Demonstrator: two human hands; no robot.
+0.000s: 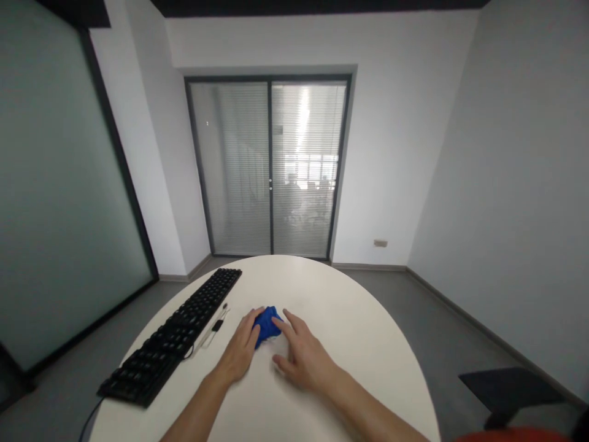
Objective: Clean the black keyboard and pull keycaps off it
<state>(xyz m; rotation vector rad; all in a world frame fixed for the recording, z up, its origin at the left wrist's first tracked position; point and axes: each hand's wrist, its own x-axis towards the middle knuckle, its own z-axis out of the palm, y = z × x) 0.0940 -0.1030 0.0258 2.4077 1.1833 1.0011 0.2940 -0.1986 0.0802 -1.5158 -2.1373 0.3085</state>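
A small, crumpled piece of blue cloth (267, 325) lies on the round white table, with a whitish, see-through bit showing at its lower edge. My left hand (239, 348) holds the cloth's left side, fingers and thumb against it. My right hand (301, 351) hovers at the right side with its fingers apart; the index fingertip reaches the cloth's edge and the thumb points left below it. Whether that fingertip presses on the cloth I cannot tell.
A black keyboard (184, 328) lies slantwise along the table's left side. Beside it is a thin white cable (209, 331) with a black piece (218, 325). The table's curved edge (414, 344) runs round to the right. A dark chair part (510, 390) stands at lower right.
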